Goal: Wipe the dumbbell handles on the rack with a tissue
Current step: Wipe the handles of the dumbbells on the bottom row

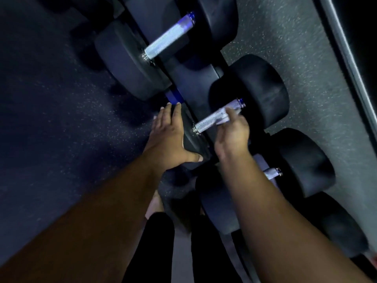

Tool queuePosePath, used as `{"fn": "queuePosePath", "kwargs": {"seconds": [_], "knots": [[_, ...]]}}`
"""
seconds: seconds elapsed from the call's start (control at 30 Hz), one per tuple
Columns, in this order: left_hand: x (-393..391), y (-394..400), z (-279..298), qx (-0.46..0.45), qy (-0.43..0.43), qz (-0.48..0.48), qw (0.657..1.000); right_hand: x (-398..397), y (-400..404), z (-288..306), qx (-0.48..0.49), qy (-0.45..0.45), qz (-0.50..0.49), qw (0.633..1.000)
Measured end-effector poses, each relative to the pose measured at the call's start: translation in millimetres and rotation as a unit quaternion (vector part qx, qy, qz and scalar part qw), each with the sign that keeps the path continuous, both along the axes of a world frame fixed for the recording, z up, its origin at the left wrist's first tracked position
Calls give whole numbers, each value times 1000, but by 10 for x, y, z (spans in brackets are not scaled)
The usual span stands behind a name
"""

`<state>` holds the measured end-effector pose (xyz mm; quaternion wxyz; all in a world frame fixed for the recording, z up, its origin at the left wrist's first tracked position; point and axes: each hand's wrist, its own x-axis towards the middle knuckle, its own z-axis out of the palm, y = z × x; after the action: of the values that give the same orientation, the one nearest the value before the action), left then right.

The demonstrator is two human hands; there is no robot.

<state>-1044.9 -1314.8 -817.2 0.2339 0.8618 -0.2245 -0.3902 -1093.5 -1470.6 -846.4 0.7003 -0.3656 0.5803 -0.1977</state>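
Note:
Black dumbbells with knurled silver handles lie side by side on a dark rack point(193, 78). My right hand point(232, 133) grips a white tissue point(228, 117) wrapped on the far half of the middle dumbbell handle point(212, 119). My left hand point(169, 135) lies flat with straight fingers on that dumbbell's near black head point(193, 141). Another dumbbell handle point(167, 37) sits bare further up the rack. A third handle point(272, 173) shows just beyond my right forearm, mostly hidden by it.
Speckled dark rubber floor point(51, 109) spreads to the left, and a lighter speckled strip point(295, 37) runs behind the rack on the right. My legs in black trousers point(159, 242) and a bare foot point(155, 203) stand close to the rack's near side.

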Motion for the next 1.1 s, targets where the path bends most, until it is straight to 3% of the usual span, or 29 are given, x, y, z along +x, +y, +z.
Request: {"fn": "queuePosePath", "kwargs": {"seconds": [0.07, 0.23, 0.33, 0.43, 0.53, 0.6, 0.67, 0.73, 0.83, 0.87, 0.9, 0.93, 1.03, 1.1], "knots": [[-5, -2, -9, -4, -2, 7, 1000, 69, -60, -98, 16, -34, -31, 999], [-16, -13, -28, -10, -6, 14, 1000, 10, 160, -106, 99, -6, 102, 990], [-26, -14, -24, -4, -9, 20, 1000, -36, -23, -83, 64, -55, 19, 996], [-37, -47, 10, 11, -11, 27, 1000, -134, 145, -135, 0, 14, 26, 1000], [-63, -72, 41, 24, -9, 36, 999, -327, 371, -152, -75, 133, 178, 972], [-86, -88, 47, 30, -13, 35, 999, -439, 380, 10, -193, 202, 307, 910], [-89, -72, 41, 39, -16, 31, 999, -430, 288, 193, -353, 202, 401, 821], [-174, -52, 57, 41, -37, 39, 998, -328, 56, 249, -507, 217, 500, 667], [-310, -37, 32, 35, -72, 59, 995, -172, -163, 147, -542, 325, 678, 377], [-364, -31, 28, 33, -79, 64, 994, -197, -145, 98, -540, 325, 714, 305], [-425, -31, 35, 33, -87, 68, 993, -250, -109, 67, -537, 306, 741, 262], [-477, -30, 41, 35, -95, 70, 992, -299, -67, 68, -534, 283, 757, 249], [-661, -31, 84, 40, -128, 69, 989, -427, -76, 180, -524, 237, 777, 256], [-851, -53, 139, 48, -137, 66, 987, -571, -165, 279, -496, 222, 783, 303]]}}
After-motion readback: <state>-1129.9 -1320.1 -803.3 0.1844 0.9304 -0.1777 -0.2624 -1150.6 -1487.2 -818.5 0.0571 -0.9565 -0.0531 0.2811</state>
